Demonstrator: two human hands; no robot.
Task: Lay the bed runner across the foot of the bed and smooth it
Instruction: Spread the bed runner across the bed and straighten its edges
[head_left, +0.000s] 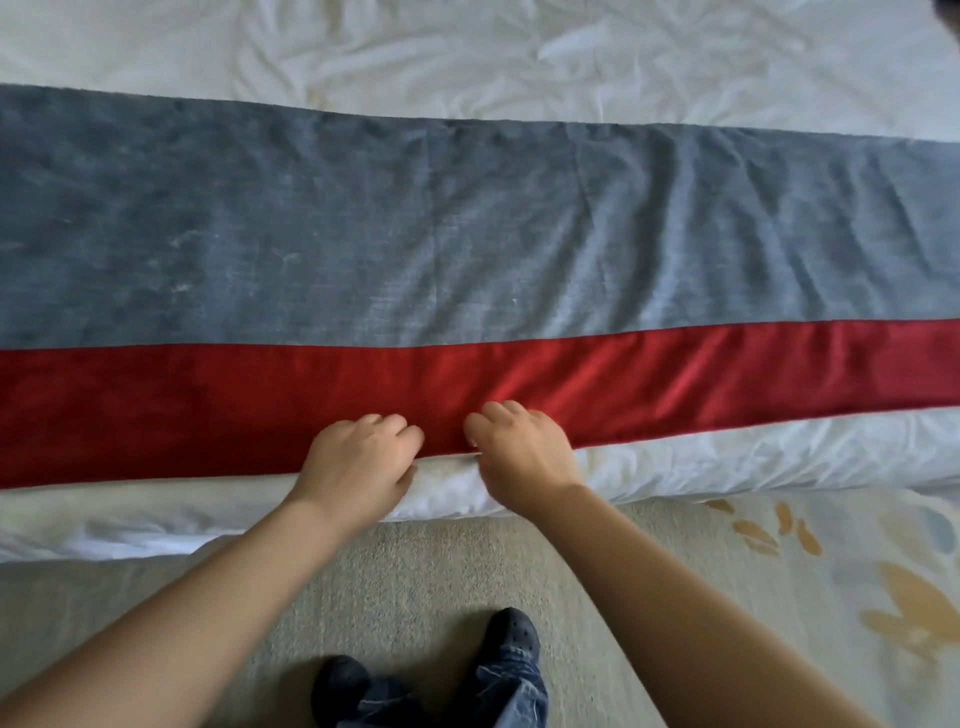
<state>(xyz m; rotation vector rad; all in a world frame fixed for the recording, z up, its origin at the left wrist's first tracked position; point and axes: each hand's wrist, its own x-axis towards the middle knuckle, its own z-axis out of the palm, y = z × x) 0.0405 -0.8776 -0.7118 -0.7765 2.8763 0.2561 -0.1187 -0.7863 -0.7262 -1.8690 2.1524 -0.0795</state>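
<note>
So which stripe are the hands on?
The red stripe: narrow, nearest the person. The left hand and right hand pinch its edge. The wider grey stripe lies beyond them, untouched.

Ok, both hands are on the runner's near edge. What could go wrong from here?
1. The left hand and right hand grip the runner close together at mid-edge; a pull there may bow the edge instead of shifting it evenly.
2. The creases in the grey part on the right lie far from both hands and may not clear.
3. The loose duvet underneath could bunch.
</note>
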